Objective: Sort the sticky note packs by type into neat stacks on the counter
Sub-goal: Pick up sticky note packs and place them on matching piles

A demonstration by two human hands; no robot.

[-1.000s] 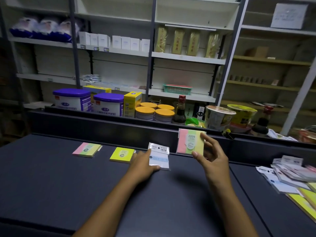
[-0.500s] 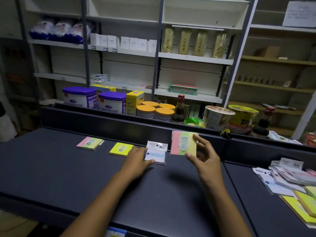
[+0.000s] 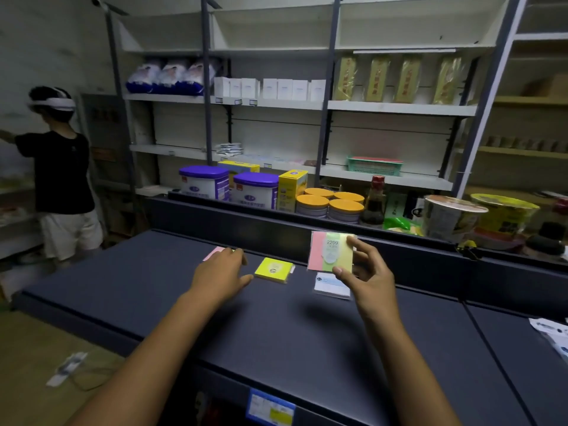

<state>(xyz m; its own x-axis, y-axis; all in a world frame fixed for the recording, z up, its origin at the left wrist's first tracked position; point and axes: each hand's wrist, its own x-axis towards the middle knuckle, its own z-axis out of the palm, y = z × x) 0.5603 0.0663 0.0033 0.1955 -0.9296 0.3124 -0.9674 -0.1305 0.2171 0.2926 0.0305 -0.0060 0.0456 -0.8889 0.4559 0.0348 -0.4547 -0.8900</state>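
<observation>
The right hand pinches a square pink-green-yellow sticky note pack upright above the counter, thumb at its lower edge. The left hand lies flat, fingers relaxed, over a pink-edged pack. Between them rest a glossy yellow pack and a clear-wrapped white pack.

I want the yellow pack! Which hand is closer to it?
Left. The left hand sits just beside the yellow pack; the right hand is farther off, holding the striped pack.
</observation>
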